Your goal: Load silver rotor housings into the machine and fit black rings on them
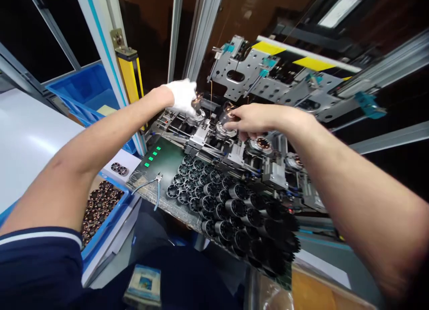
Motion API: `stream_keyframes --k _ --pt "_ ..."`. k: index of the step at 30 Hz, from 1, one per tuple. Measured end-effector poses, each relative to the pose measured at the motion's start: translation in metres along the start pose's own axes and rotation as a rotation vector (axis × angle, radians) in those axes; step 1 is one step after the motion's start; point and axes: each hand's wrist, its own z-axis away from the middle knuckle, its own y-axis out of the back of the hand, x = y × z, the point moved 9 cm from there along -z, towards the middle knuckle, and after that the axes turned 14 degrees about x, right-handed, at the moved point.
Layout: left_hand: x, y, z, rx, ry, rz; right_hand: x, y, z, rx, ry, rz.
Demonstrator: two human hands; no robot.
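Note:
My left hand (182, 95), in a white glove, is closed around a motor stator (197, 101) with copper windings, just above the leftmost round fixture (196, 118) of the machine. My bare right hand (250, 119) grips another stator (227, 113) by its side, at the second fixture (225, 130); its fingertips are partly hidden. To the right, a wound stator (263, 144) sits in a third fixture below my right wrist. Rows of dark stator cores (214, 189) without visible copper stand on the green mat in front of the machine.
Blue-handled cutters (157, 180) lie on the mat (167, 160) near several green lights. At left, a blue bin (124, 196) holds many wound stators, with two more on the white surface beside it. A perforated metal plate (241, 73) hangs over the fixtures; a yellow post (129, 75) stands left.

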Motion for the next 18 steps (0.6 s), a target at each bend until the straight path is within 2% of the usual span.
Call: stream_keyframes --k 2,4,7,9,11,14,18 --pt "0.012 -0.035 0.042 -0.172 -0.072 0.075 -0.039 -0.032 0.021 -0.209 0.125 -0.025" --pt "0.027 -0.075 0.084 -0.3 -0.088 0.111 -0.089 -0.068 0.037 -0.351 0.252 -0.032" --pt "0.037 -0.126 0.122 -0.353 -0.015 0.074 -0.149 -0.12 0.037 -0.411 0.345 0.044" --pt "0.036 -0.146 0.132 -0.345 0.031 0.045 -0.172 -0.148 0.027 -0.399 0.361 0.105" --pt "0.034 -0.155 0.137 -0.317 0.048 0.04 -0.181 -0.168 0.014 -0.371 0.363 0.139" --pt "0.034 -0.155 0.144 -0.245 0.066 0.048 -0.18 -0.184 0.003 -0.32 0.363 0.152" --pt "0.04 -0.152 0.158 -0.157 0.137 0.037 -0.171 -0.18 0.006 -0.257 0.37 0.132"
